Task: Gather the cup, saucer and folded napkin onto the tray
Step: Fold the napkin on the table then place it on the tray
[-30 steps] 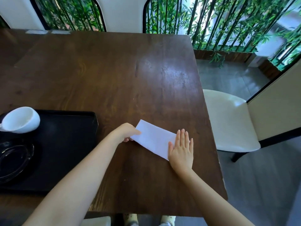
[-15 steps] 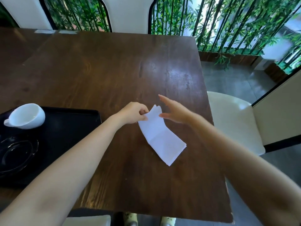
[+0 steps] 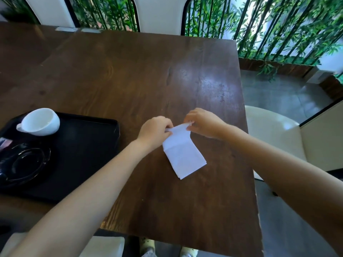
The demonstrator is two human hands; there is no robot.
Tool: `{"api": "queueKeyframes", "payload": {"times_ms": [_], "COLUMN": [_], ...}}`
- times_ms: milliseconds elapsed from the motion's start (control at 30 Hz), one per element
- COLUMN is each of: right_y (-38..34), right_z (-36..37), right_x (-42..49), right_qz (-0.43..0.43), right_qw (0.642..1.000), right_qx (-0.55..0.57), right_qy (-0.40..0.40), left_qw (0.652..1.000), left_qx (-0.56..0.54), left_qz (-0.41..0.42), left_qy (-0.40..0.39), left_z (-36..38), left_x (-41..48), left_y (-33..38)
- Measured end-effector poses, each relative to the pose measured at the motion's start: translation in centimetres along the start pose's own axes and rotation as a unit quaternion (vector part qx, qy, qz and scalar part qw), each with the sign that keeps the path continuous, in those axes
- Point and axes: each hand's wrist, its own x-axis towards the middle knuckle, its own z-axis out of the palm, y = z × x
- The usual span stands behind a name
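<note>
A white paper napkin (image 3: 182,156) lies on the dark wooden table (image 3: 130,75), folded into a long strip, to the right of the tray. My left hand (image 3: 155,131) pinches its far left corner and my right hand (image 3: 202,123) pinches its far right corner; that far edge is lifted off the wood. The black tray (image 3: 89,145) sits at the left edge of view. On it a white cup (image 3: 39,121) stands tilted at the back, and a dark glass saucer (image 3: 24,164) lies in front of the cup.
A cream-seated chair (image 3: 272,134) stands right of the table, over a grey floor. White chair backs (image 3: 159,13) and green bamboo stems line the far side. The table's right edge runs close to my right forearm. My feet show under the near edge.
My right hand left the napkin's near end, where it lay flat, and now pinches the far corner. The napkin has turned to lie lengthwise away from me, its far edge raised by both hands.
</note>
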Motion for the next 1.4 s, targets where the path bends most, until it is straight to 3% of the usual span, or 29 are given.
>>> {"api": "queueKeyframes", "payload": {"times_ms": [300,500,800,1000,1067,1167,1233,1333,1400], "right_y": [2.0,3.1,3.3,1.2,0.4,0.4,1.1,1.4,1.5], "right_z": [5.2,8.4,10.7,10.2,10.1,12.2,13.5,14.0,13.9], "right_x": [-6.8,-9.0,-11.5,-8.7,-5.9,-4.2,-4.5,-4.5,-4.5], "right_qz": [-0.079,-0.072,-0.061,0.057,0.072,0.044,0.044,0.033,0.032], "right_qw": [0.995,0.997,0.998,0.981,0.984,0.999,0.998,0.998,0.998], "right_qx": [-0.042,-0.035,-0.019,0.118,0.117,-0.004,-0.039,-0.048,-0.053], "right_qy": [0.047,0.002,0.006,0.141,0.109,-0.011,-0.027,-0.015,-0.011], "left_qw": [0.992,0.991,0.99,0.981,0.976,0.966,0.973,0.982,0.982], "left_qx": [-0.067,-0.069,-0.039,-0.048,-0.048,-0.017,0.003,0.041,0.075], "left_qz": [-0.004,-0.044,-0.083,-0.1,-0.106,-0.133,-0.15,-0.175,-0.171], "left_qy": [0.109,0.103,0.103,0.16,0.185,0.22,0.177,0.051,0.027], "left_z": [7.6,11.0,13.0,12.2,12.0,12.2,12.7,14.2,15.0], "left_x": [-8.3,-10.6,-11.9,-10.4,-9.7,-8.1,-6.7,-6.2,-6.4], "left_y": [2.8,3.3,4.0,4.2,4.2,4.0,3.6,2.4,1.8]}}
